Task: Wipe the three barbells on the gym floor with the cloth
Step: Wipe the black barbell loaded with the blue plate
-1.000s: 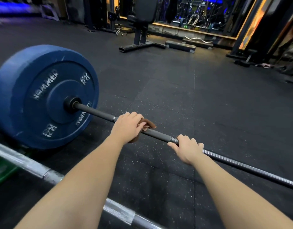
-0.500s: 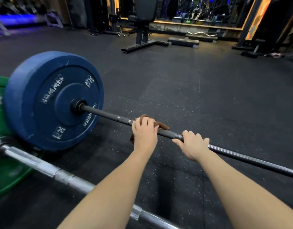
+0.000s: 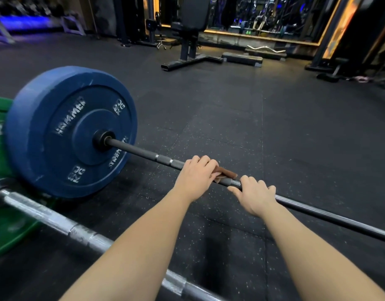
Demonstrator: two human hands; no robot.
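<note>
A dark barbell (image 3: 144,153) runs from a blue bumper plate (image 3: 63,131) on the left toward the right edge. My left hand (image 3: 197,173) grips a brown cloth (image 3: 227,172) wrapped round this bar. Just to its right, my right hand (image 3: 255,195) holds the bare bar with curled fingers. A second, silver barbell (image 3: 57,223) lies nearer to me, passing under my forearms, with a green plate (image 3: 5,233) at its left end. A third barbell is not in view.
Black rubber floor (image 3: 295,137) stretches ahead. A weight bench on a black frame (image 3: 190,51) stands at the back centre, with a low step platform (image 3: 242,58) and a curl bar (image 3: 265,48) to its right. Machine bases (image 3: 332,70) sit at the far right.
My left hand has slid the cloth rightward along the dark bar, away from the blue plate and closer to my right hand, which keeps its grip on the bar.
</note>
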